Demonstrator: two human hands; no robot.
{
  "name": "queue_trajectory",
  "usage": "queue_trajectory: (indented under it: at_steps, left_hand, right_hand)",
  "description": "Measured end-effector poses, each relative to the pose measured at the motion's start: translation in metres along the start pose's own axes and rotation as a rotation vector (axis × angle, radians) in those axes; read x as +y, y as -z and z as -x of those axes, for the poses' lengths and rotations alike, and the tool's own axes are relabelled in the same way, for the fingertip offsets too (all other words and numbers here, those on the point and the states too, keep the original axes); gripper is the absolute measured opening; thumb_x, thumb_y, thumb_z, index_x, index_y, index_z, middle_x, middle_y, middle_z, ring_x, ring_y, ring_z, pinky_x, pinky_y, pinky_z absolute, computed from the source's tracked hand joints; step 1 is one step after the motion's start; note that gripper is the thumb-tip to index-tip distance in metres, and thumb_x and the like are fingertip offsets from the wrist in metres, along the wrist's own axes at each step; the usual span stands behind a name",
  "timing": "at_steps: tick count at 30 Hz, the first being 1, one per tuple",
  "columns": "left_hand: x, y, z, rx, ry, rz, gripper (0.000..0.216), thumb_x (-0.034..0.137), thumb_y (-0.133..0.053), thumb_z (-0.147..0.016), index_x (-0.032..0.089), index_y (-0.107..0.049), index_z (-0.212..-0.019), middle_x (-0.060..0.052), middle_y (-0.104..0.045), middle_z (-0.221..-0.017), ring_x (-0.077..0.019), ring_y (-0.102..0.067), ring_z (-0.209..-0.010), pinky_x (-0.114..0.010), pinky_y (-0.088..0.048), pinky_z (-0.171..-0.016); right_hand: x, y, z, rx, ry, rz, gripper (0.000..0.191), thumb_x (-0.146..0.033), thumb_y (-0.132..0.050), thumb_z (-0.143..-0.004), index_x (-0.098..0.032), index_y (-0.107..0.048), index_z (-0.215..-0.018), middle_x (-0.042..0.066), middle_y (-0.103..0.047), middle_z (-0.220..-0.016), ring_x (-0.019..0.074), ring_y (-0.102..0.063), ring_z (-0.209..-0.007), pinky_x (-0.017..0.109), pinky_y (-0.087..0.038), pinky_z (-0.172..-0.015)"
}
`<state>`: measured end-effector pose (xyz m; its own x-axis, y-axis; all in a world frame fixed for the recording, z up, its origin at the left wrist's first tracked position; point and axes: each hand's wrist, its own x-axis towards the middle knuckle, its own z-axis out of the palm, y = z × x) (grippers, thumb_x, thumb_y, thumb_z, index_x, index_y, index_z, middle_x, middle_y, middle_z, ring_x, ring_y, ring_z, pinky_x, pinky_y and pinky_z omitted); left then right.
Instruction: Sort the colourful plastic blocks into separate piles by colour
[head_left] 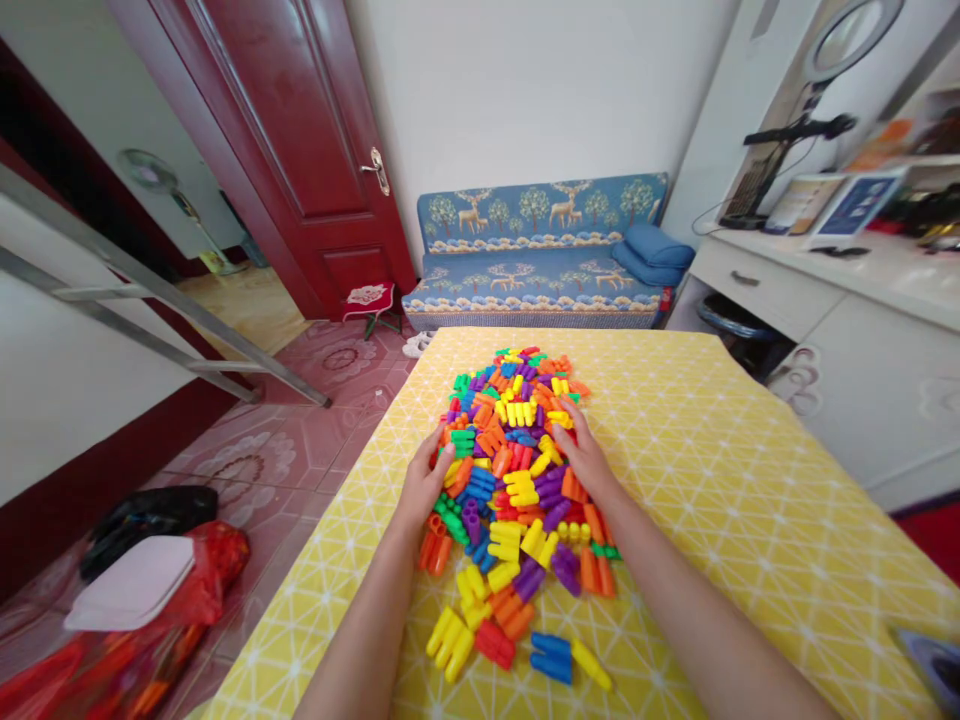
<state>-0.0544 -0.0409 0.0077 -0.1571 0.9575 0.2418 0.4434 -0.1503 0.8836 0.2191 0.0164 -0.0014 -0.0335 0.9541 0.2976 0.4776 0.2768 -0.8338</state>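
A long heap of plastic building pieces [517, 485] in yellow, orange, red, blue, green and purple covers the middle of the table. Most pieces look like short rows of joined tubes. My left hand [426, 478] rests against the heap's left side, fingers stretched and thumb apart. On the opposite side my right hand [581, 445] lies along the pieces with its fingers spread. Neither hand grips a piece. Nearest me lie a yellow piece [450, 643], a red piece [495, 645], a blue piece [551, 657] and a single yellow tube [592, 665].
A yellow patterned cloth [735, 500] covers the table. Beyond it stands a blue sofa [525, 270]; a white cabinet [847, 350] is at the right. On the left are a metal ladder [172, 310], a small stool [371, 300] and bags [217, 570] on the floor.
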Motion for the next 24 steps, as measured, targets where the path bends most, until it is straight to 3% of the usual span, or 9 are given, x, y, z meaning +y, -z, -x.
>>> queue_trajectory:
  at_steps: [4,8,10,13,16,19,21,24]
  left_hand:
    - [0.028,-0.004,0.018,-0.089,-0.188,-0.145,0.058,0.045,-0.057,-0.086,0.026,-0.045,-0.14,-0.006,-0.045,-0.146,-0.0256,-0.038,-0.137,-0.046,-0.027,-0.115]
    - [0.047,-0.007,0.025,-0.173,-0.328,-0.229,0.052,0.044,-0.057,-0.087,0.03,-0.05,-0.137,-0.003,-0.045,-0.147,-0.0254,-0.03,-0.142,-0.047,-0.02,-0.118]
    - [0.047,-0.009,0.024,-0.168,-0.309,-0.166,0.048,0.045,-0.052,-0.09,0.029,-0.053,-0.135,-0.003,-0.048,-0.144,-0.0247,-0.03,-0.142,-0.047,-0.019,-0.119]
    - [0.037,-0.005,0.023,-0.094,-0.207,0.019,0.047,0.045,-0.038,-0.096,0.024,-0.053,-0.135,-0.005,-0.045,-0.147,-0.0236,-0.033,-0.14,-0.044,-0.023,-0.118]
    - [0.025,0.001,0.024,-0.036,-0.111,0.12,0.049,0.046,-0.035,-0.097,0.02,-0.053,-0.135,-0.007,-0.047,-0.146,-0.024,-0.038,-0.138,-0.043,-0.025,-0.117]
    - [0.019,0.004,0.023,-0.093,-0.098,0.058,0.047,0.047,-0.044,-0.093,0.021,-0.058,-0.13,-0.007,-0.05,-0.143,-0.0252,-0.041,-0.135,-0.043,-0.028,-0.116]
    - [0.018,0.003,0.022,-0.136,-0.135,-0.024,0.045,0.047,-0.049,-0.091,0.022,-0.061,-0.127,-0.007,-0.05,-0.143,-0.0256,-0.042,-0.135,-0.044,-0.029,-0.115]
    - [0.018,0.0,0.02,-0.147,-0.182,-0.115,0.041,0.045,-0.05,-0.091,0.023,-0.063,-0.124,-0.007,-0.054,-0.139,-0.0249,-0.044,-0.133,-0.045,-0.029,-0.115]
  right_hand:
    - [-0.041,-0.014,0.057,-0.134,0.085,0.129,0.057,-0.052,-0.042,-0.092,-0.027,-0.04,-0.143,0.007,-0.028,-0.154,0.0243,-0.025,-0.142,0.048,-0.023,-0.115]
    - [-0.064,-0.022,0.098,-0.214,0.096,0.178,0.064,-0.053,-0.045,-0.091,-0.03,-0.029,-0.149,0.006,-0.015,-0.159,0.0262,-0.016,-0.145,0.051,-0.021,-0.116]
    - [-0.07,-0.022,0.104,-0.214,0.118,0.129,0.062,-0.052,-0.047,-0.091,-0.03,-0.034,-0.147,0.006,-0.019,-0.158,0.0262,-0.02,-0.144,0.051,-0.022,-0.115]
    - [-0.072,-0.013,0.099,-0.158,0.128,-0.039,0.04,-0.046,-0.046,-0.093,-0.03,-0.059,-0.127,0.005,-0.039,-0.149,0.0237,-0.036,-0.137,0.047,-0.029,-0.113]
    - [-0.061,0.008,0.086,0.031,0.098,-0.202,0.031,-0.04,-0.045,-0.094,-0.025,-0.071,-0.103,0.006,-0.056,-0.133,0.0217,-0.051,-0.124,0.043,-0.038,-0.108]
    - [-0.031,0.034,0.073,0.244,0.068,-0.122,0.027,-0.041,-0.052,-0.089,-0.022,-0.07,-0.095,0.009,-0.064,-0.119,0.0229,-0.057,-0.114,0.044,-0.042,-0.102]
    - [-0.005,0.049,0.068,0.268,0.052,0.063,0.029,-0.044,-0.059,-0.083,-0.021,-0.07,-0.097,0.01,-0.064,-0.117,0.0251,-0.057,-0.112,0.047,-0.041,-0.101]
    - [0.025,0.058,0.07,0.185,0.042,0.323,0.044,-0.049,-0.067,-0.074,-0.021,-0.068,-0.108,0.011,-0.062,-0.117,0.0278,-0.054,-0.112,0.048,-0.041,-0.099]
